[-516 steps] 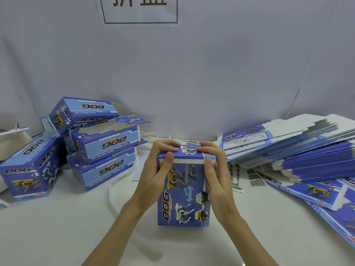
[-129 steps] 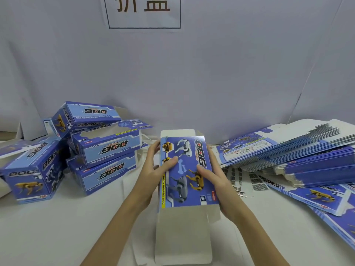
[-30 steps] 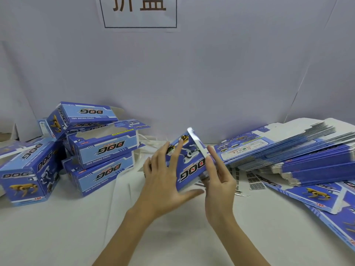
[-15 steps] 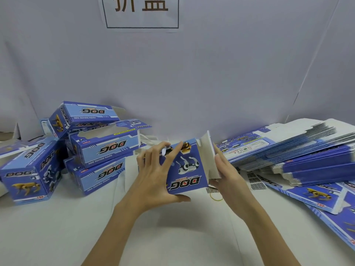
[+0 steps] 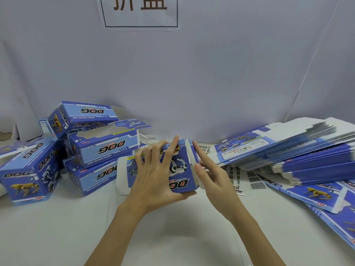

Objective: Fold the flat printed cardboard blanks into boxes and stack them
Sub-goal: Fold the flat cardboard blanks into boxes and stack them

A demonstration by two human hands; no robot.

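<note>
My left hand [image 5: 153, 181] grips box [image 5: 182, 169] above bench [image 5: 76, 237]; right hand [image 5: 213, 177], fingers straight, presses its end flap [image 5: 192, 156]. Print reads "DOG".

Bare table [image 5: 172, 237] in front; folded boxes [image 5: 103, 146] crowd the left, flat blanks [image 5: 307, 150] the right, backdrop [image 5: 192, 83] behind.

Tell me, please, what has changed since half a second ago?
The left hand still grips the half-formed box; the right hand has pushed its white end flap inward, fingers straight. The folded boxes and flat blanks stayed put.
</note>
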